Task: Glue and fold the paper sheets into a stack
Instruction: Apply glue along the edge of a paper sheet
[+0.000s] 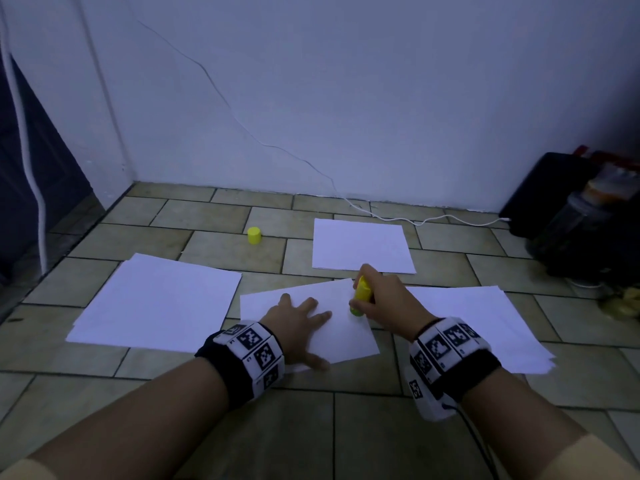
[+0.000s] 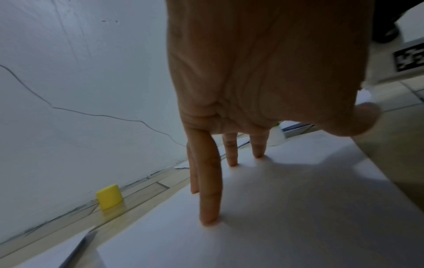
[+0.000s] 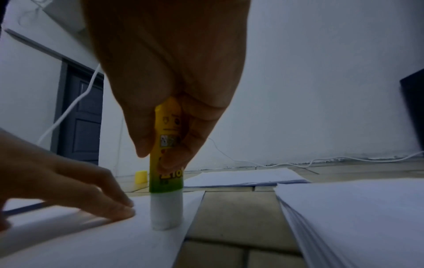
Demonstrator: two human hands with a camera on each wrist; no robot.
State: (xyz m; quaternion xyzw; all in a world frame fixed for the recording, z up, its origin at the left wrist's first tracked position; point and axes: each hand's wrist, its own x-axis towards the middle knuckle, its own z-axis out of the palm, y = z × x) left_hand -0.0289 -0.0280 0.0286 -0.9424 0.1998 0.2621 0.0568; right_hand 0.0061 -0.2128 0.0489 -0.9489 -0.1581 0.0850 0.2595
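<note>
While the left hand presses flat, fingers straight and spread, on the middle sheet, the right hand grasps the glue stick upright, its white tip touching that sheet near the 3 o'clock edge. Its label is partly hidden by fingers. A yellow cap stands at 11 o'clock, and paper piles lie around.

Bare tiled floor lies open between paper stacks; only a yellow cap stands there.
</note>
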